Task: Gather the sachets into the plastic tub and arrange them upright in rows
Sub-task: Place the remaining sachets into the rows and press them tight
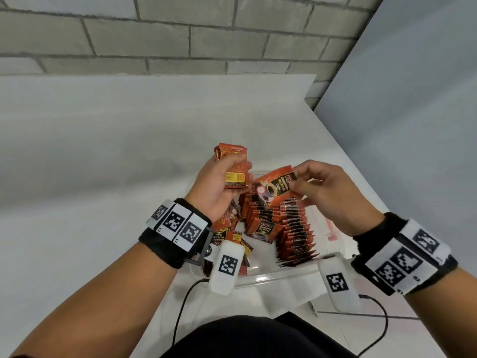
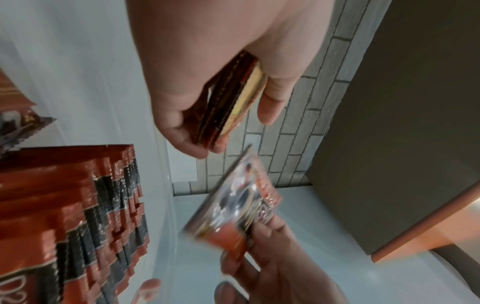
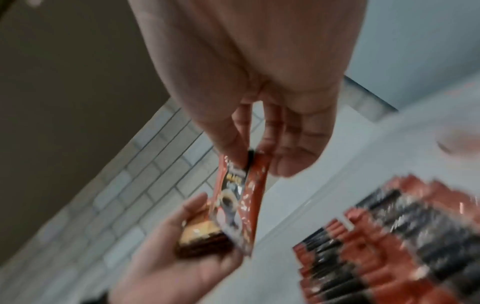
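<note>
The right hand (image 1: 325, 195) pinches one sachet (image 1: 277, 188), long axis pointing toward eight o'clock. The left hand (image 1: 219, 187) grips a stack (image 1: 233, 167) standing upright toward twelve; its stacked edges (image 2: 228, 102) show only in the left wrist view.

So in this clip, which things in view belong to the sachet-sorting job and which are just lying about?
Part of the job:
- small stack of sachets in left hand
- single sachet pinched by right hand
- upright rows
- loose sachets
- plastic tub

Just there:
- white table
- black cable
- brick wall
</note>
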`<state>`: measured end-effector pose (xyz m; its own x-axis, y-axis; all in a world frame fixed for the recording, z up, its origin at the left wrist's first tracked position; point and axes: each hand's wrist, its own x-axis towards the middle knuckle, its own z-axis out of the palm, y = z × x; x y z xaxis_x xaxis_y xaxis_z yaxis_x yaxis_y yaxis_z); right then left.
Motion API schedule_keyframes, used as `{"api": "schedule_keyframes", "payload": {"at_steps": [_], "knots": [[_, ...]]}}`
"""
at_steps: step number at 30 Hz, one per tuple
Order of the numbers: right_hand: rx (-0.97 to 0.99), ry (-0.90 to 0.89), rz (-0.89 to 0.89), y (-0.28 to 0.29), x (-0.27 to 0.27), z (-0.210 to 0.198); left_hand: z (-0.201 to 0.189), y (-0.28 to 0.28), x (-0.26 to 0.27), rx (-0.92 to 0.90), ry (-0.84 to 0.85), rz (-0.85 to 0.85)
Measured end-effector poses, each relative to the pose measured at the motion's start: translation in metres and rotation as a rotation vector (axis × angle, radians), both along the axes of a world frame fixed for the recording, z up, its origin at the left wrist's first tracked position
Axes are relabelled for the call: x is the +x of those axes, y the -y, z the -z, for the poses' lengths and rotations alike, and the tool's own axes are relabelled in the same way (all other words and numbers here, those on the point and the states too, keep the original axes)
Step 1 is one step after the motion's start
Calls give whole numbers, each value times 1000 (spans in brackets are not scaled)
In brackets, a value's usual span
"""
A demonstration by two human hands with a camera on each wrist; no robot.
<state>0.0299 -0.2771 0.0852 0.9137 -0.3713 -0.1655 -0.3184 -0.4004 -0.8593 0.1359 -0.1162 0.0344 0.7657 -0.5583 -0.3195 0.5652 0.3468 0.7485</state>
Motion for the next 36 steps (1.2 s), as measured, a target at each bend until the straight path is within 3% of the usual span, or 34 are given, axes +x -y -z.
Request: {"api": "schedule_keyframes", "payload": {"at_steps": [3,6,13,26,36], "knots": [[-413,-133,-316,-5,-4,5,1,-3,3,37,12,-5],[-610,-265,-541,-17,-3,18,1,-5,3,45,3,1],[-879,-441,-638,-25,9,38,1,-8,1,46,-1,22],[-1061,-501,-743,-30,16,42,-1,-8,-1,60,0,57],[-1037,-465,-739,-29,14,40,-1,-6,-1,62,-3,81]]}}
